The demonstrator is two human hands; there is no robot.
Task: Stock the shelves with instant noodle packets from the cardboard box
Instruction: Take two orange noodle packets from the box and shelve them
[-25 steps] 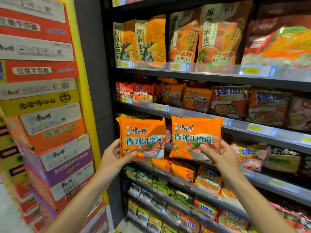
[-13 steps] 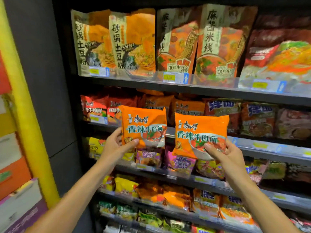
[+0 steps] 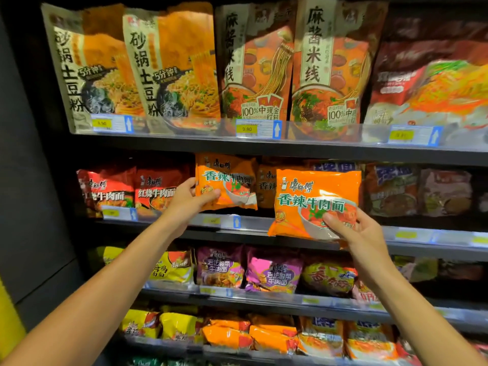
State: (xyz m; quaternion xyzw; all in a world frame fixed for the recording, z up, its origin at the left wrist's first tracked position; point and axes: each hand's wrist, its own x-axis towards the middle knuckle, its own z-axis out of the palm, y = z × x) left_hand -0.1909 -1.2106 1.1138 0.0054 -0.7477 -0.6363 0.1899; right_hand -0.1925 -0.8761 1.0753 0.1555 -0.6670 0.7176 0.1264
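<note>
Shelving, four tiers visible. Top shelf [image 3: 264, 143]: tall upright noodle bags [image 3: 169, 67] above both hands, behind price tags [image 3: 257, 128]. Second shelf [image 3: 211, 223]: red packets [image 3: 155, 192] just left of the left fingers; a matching orange packet [image 3: 266, 186] stands between the two hands; dark packets [image 3: 390, 191] to the right of the right fingers. Lower tiers: yellow, purple and orange packets [image 3: 272, 273] beneath the forearms.

Left packet [image 3: 227, 183]: orange, upright, pinched at its lower left corner by the left hand [image 3: 187, 199], thumb in front, sitting inside the second-shelf opening.

Right packet [image 3: 314, 204]: orange, pinched at its lower right by the right hand [image 3: 361, 233], held in front of the shelf lip.

Change: both packets have risen; the left one has gone into the shelf.
</note>
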